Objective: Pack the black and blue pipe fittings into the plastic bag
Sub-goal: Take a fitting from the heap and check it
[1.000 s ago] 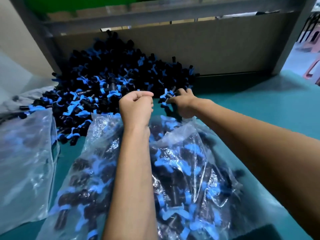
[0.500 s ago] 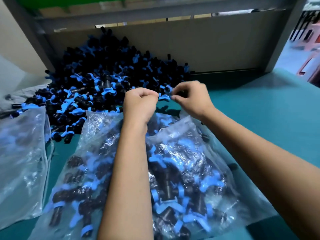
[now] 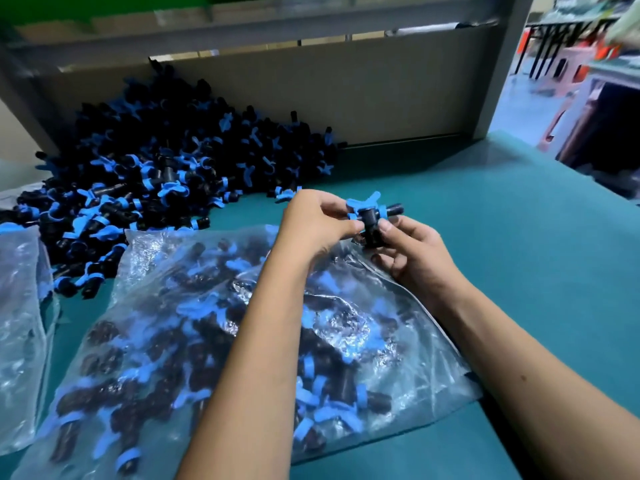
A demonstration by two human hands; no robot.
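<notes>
Fitting in hand, just above the bag's far edge.

Plastic bag (image 3: 194,327), lower centre, part-filled; its mouth seems to lie right under the hands. Left hand (image 3: 313,225) and right hand (image 3: 412,252) both pinch one black and blue fitting (image 3: 372,220), long axis left-right. Loose heap (image 3: 166,168) upper left; second bag (image 3: 20,327) left edge; nothing obstructs.

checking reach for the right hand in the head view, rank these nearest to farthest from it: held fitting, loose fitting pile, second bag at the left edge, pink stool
1. held fitting: pinched in the right hand and left hand.
2. loose fitting pile: up and to the left on the table.
3. pink stool and second bag: both far, the stool in the upper right background, the bag at the far left; too close to call.
</notes>
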